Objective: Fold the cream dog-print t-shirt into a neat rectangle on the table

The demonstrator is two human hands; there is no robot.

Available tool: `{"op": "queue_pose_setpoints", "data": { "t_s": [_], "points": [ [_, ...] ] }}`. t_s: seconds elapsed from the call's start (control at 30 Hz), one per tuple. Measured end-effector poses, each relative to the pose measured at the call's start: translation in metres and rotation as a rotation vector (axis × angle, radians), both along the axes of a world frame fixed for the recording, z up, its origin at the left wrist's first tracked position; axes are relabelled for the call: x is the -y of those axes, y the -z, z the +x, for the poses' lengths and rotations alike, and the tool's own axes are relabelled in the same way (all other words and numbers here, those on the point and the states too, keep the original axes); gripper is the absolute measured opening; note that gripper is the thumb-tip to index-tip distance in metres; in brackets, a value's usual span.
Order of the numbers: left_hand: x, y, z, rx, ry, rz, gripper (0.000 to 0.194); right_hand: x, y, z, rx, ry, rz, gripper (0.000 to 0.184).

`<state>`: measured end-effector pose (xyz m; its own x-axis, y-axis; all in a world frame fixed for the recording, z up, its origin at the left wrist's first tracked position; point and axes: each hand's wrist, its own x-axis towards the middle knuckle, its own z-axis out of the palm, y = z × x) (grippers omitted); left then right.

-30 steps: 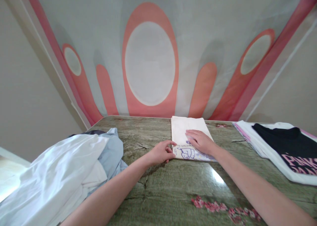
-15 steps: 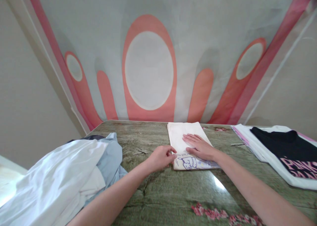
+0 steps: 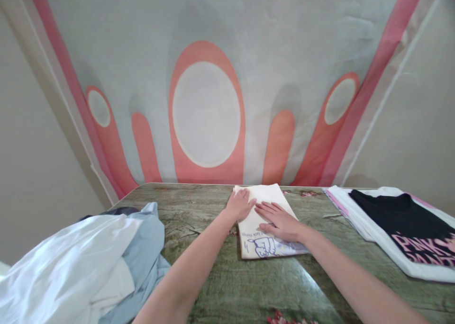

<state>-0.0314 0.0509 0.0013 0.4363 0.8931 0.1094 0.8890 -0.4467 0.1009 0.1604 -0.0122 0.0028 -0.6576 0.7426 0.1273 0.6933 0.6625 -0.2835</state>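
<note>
A white T-shirt, folded into a narrow rectangle with a purple cartoon print and lettering at its near end, lies on the wood-patterned table. My left hand rests on its far left part, fingers stretched out. Flat across its middle lies my right hand, fingers extended and palm down. Neither hand grips the cloth. Part of the print is covered by my right hand and wrist.
Loose white clothing and a light blue garment are heaped at the left. Folded shirts, a black one on top, are stacked at the right. Behind the table's far edge stands a patterned wall covering.
My left hand has moved from the shirt's near left edge up to its far left part, and its fingers have straightened. My right hand stays on the shirt. The view has tilted slightly.
</note>
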Motion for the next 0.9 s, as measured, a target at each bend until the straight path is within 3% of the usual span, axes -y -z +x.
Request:
{"op": "queue_pose_setpoints", "data": {
  "t_s": [0.13, 0.3, 0.53, 0.73, 0.9],
  "points": [
    [-0.011, 0.011, -0.013, -0.035, -0.102, -0.014, 0.066, 0.0, -0.002, 0.0, -0.005, 0.002, -0.011, 0.064],
    [-0.009, 0.014, -0.016, -0.028, -0.171, 0.007, 0.07, 0.001, 0.0, 0.0, -0.027, 0.047, 0.004, 0.057],
    [-0.006, 0.017, -0.023, 0.001, -0.184, 0.012, 0.068, -0.019, 0.021, 0.022, -0.011, 0.413, 0.089, 0.054],
    [-0.003, 0.001, -0.025, 0.101, -0.244, 0.065, 0.051, -0.037, 0.031, 0.047, 0.022, 0.602, 0.129, 0.054],
    [0.016, -0.015, -0.005, 0.104, -0.146, 0.015, 0.049, -0.035, 0.027, 0.034, 0.014, 0.545, 0.202, 0.053]
  ]
}}
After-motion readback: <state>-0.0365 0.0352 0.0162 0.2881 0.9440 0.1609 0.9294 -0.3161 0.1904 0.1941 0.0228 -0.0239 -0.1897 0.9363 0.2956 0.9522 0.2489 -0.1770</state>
